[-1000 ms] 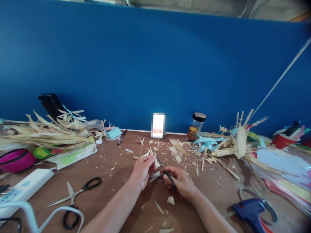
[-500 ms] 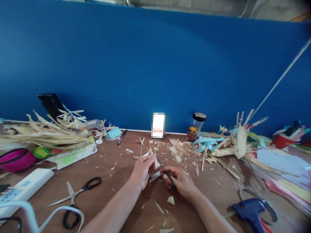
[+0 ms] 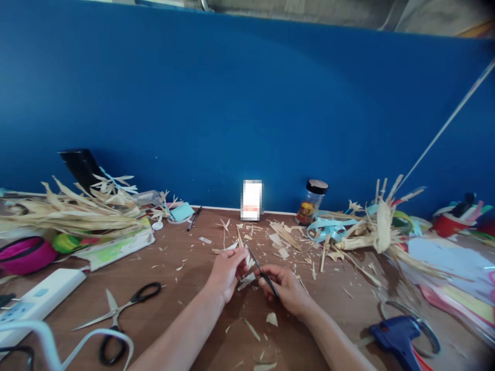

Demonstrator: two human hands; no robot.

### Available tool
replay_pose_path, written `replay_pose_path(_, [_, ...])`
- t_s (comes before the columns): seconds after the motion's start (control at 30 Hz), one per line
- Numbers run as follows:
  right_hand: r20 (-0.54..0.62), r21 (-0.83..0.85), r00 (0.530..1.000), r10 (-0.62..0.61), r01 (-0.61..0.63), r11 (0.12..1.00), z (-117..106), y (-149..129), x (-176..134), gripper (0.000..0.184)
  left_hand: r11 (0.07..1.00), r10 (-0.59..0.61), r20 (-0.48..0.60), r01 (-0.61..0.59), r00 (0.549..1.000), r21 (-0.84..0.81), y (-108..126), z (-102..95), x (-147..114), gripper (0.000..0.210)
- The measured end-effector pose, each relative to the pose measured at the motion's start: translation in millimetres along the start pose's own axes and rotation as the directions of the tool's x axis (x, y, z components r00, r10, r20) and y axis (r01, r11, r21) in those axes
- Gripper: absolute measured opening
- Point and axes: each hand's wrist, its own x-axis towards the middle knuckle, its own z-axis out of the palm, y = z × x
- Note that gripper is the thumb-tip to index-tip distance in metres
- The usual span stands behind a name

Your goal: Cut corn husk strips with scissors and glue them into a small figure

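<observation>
- Black-handled scissors (image 3: 271,287): gripped by the right hand (image 3: 289,292), fingers curled around the handle, blades reaching the left fingertips.
- Left hand (image 3: 227,270): fingers pinching a pale piece (image 3: 250,262) above the brown surface (image 3: 170,275).

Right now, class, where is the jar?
In the head view, the jar stands right of centre at the back of the table, by the blue panel and beside the ribbon.

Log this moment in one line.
left hand: pinching pale piece; right hand: holding dark-handled tool, tip near left hand; table: open scissors, glue gun
</observation>
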Motion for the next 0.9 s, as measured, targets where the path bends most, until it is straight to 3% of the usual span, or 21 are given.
replay_pose_path(0.23, [-0.024, -0.008, 1.000, 0.013, -0.013, 1.000, 1.4, -0.1, 0.2, 0.036, 1.000, -0.001, 0.013, 0.001, 1.000, 0.003, 1.2, 0.8, -0.9, 0.023])
replay_pose_path(0.9, [-0.085, 0.121, 0.996, -0.013, 0.023, 0.992, 0.3, 0.2, 1.2, 0.037, 1.000, -0.017, -0.113, 0.017, 0.993, 0.003, 1.3, 0.8, -0.6, 0.021])
